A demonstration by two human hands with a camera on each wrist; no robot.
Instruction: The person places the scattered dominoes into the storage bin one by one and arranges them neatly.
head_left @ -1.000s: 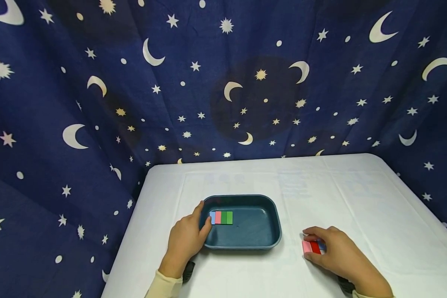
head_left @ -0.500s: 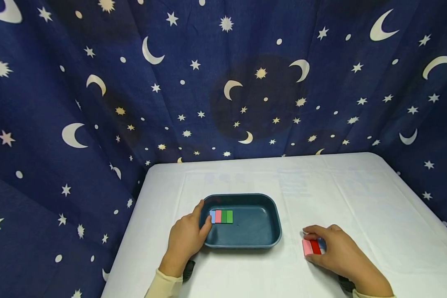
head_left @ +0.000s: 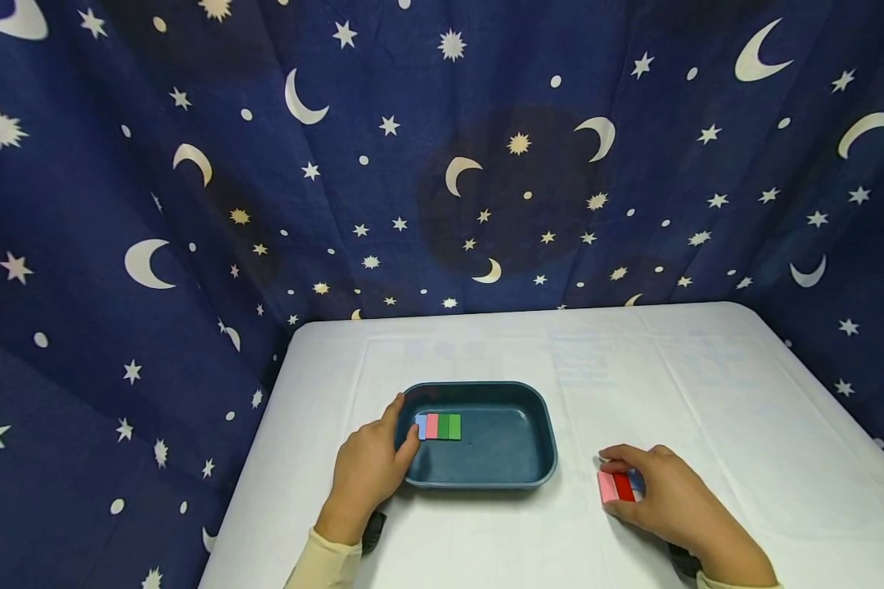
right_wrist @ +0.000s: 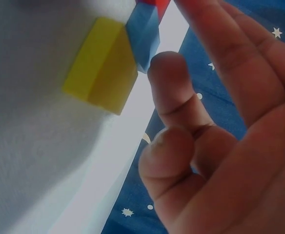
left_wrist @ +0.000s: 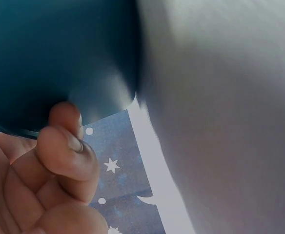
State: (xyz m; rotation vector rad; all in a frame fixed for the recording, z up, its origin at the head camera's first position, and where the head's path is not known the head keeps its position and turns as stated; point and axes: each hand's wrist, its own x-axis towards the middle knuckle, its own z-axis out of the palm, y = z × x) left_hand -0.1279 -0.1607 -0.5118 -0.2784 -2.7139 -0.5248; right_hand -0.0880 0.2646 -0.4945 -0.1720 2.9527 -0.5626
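My left hand [head_left: 368, 466] grips the left rim of a dark teal tray [head_left: 479, 488], thumb over the inside and the other fingers outside. The left wrist view shows curled fingers against the tray wall [left_wrist: 59, 48]. To the right, my right hand [head_left: 663, 491] pinches a pink block [head_left: 607, 488] across its ends, thumb at the near end, a fingertip at the far end. Right beside this block is a red block [head_left: 623, 488], then a blue block [head_left: 637, 483] partly under the hand. A yellow block [right_wrist: 101, 68] ends this row in the right wrist view; in the head view the hand hides it.
Inside the tray lies a short row: a light blue block [head_left: 421, 425] partly behind my left thumb, a pink block [head_left: 431, 426] and two green blocks [head_left: 449, 427]. A white cloth covers the table [head_left: 633, 360]. A navy curtain [head_left: 383, 196] with moons and stars hangs behind it.
Both hands, the tray and the blocks keep their places. The head view shifts very slightly.
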